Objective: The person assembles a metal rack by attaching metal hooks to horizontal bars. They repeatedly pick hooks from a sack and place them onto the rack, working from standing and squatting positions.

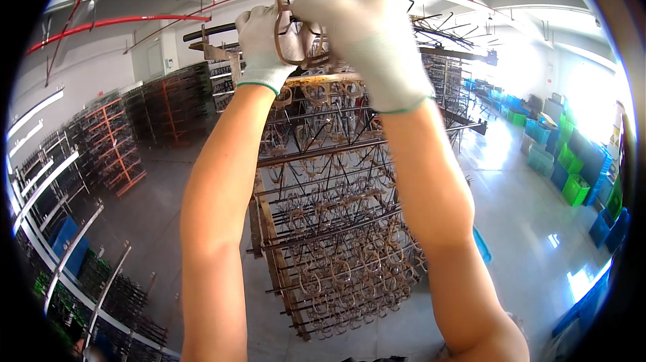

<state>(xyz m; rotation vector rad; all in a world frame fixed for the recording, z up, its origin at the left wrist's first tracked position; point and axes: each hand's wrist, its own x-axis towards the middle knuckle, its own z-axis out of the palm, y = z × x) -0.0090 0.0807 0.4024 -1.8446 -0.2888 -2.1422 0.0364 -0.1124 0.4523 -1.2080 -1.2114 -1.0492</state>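
Both my hands wear white knit gloves with green cuffs and are raised high in front of a tall rack. My right hand (367, 35) is smeared by motion, closed on brown looped frames (278, 22) with rounded corners. Part of that bundle blurs above the hand at the top edge. My left hand (262, 46) is at the rack's upper end, just behind the loops, with fingers curled; what they grip is hidden. Below, the rack's dark bars (330, 150) carry rows of similar brown looped pieces (336, 274).
More racks stand at left, one with orange uprights (108, 133). White rails (54, 187) run along the near left. Blue and green crates (575, 187) line the right side. Dark rods (447, 32) stick out at the rack's upper right. A red pipe (134, 20) crosses overhead.
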